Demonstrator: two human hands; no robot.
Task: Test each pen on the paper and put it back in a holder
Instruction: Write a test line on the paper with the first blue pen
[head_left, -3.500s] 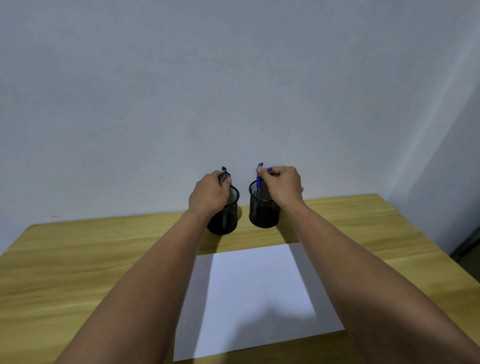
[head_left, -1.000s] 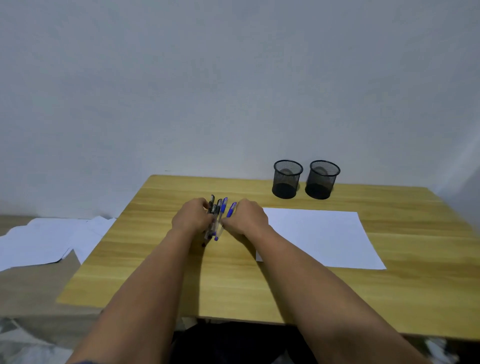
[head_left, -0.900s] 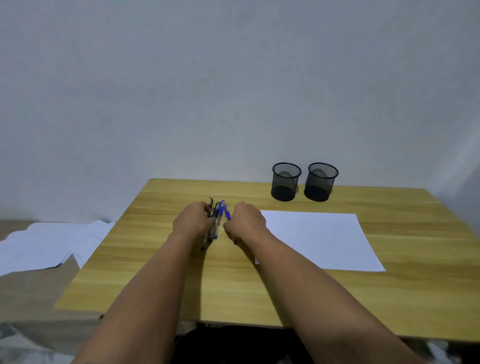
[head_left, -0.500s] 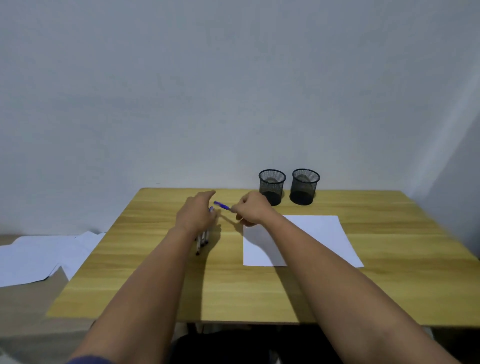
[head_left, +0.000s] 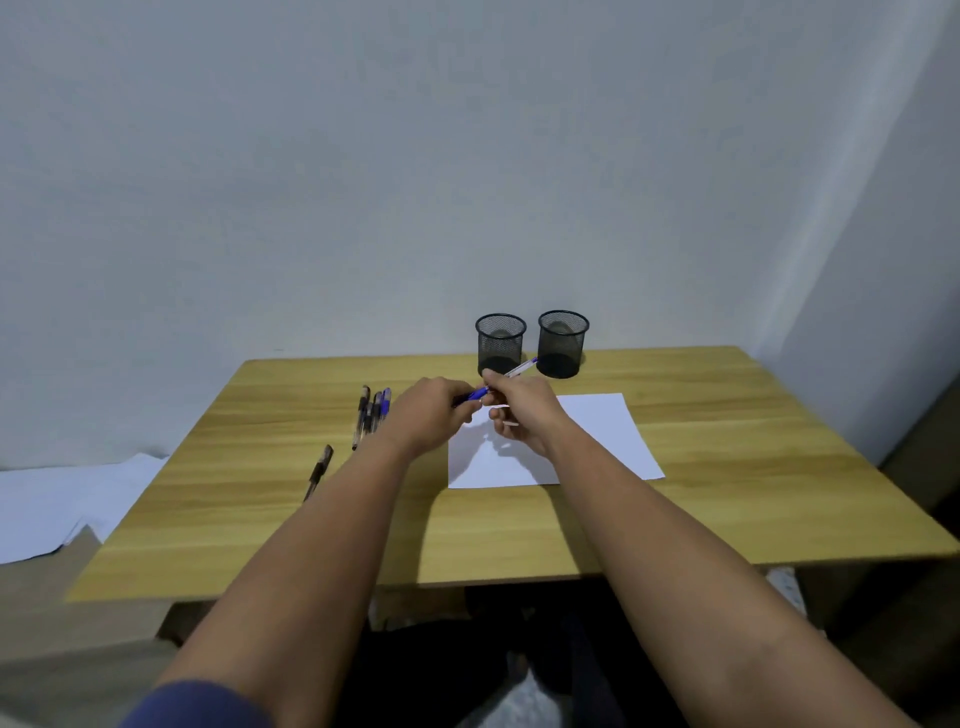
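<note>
Item: blue pen, held over near-left corner of paper. Right hand pinches barrel; left hand pinches cap end. Advice: pull cap straight off, w/ barrel hand steady. 2 holders just beyond grip; spare pens left of it.

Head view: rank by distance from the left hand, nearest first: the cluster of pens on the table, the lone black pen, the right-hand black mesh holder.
1. Cluster of pens, lying just left of the left hand.
2. Lone black pen, further left and nearer the table's front edge.
3. Right-hand black mesh holder, at the back by the wall, right of the hand.
</note>
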